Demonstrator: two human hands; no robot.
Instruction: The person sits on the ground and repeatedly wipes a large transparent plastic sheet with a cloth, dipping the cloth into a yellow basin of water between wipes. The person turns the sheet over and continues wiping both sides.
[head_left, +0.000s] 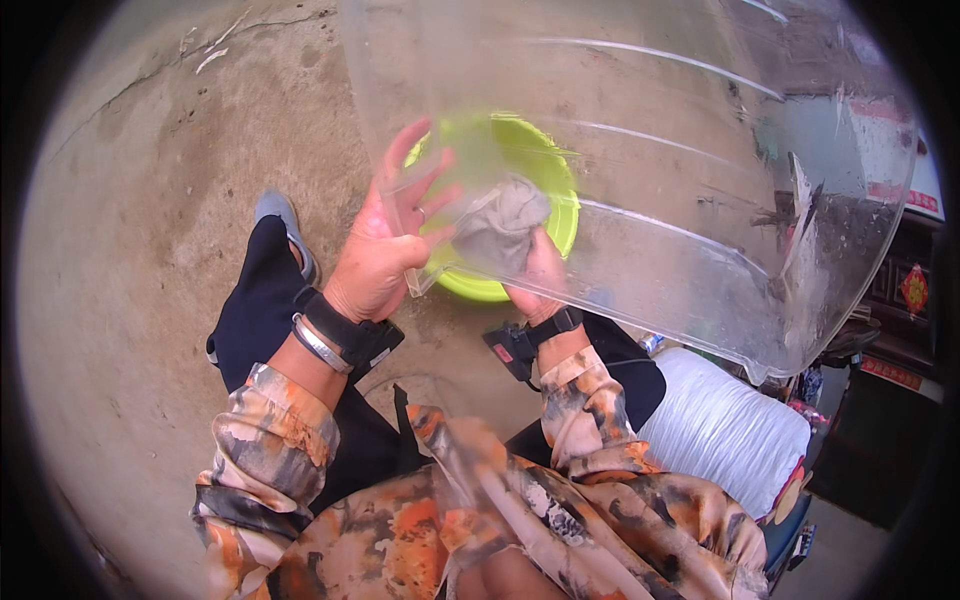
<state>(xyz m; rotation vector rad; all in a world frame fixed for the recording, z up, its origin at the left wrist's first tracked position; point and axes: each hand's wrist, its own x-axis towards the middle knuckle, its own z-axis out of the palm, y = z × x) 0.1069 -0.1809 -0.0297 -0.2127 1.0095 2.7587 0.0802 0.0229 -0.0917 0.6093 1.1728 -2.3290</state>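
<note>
A large clear plastic bin (660, 172), with dirt and peeling scraps near its far end, is tilted in front of me. My left hand (390, 232) is at its near left corner, fingers spread, partly seen through the plastic; no cloth is in it. My right hand (538, 274) grips a crumpled grey cloth (506, 217), seen through the clear wall. Behind the bin and below both hands, a yellow-green plastic basin (566, 217) stands on the ground. The bin's cloudy wall hides part of the basin's inside.
A large spool of white cord (724, 427) stands close by my right knee. Dark furniture (896, 277) with red decorations is at the far right. Cracked concrete floor (142, 262) extends to the left, with my slippered foot (281, 214) on it.
</note>
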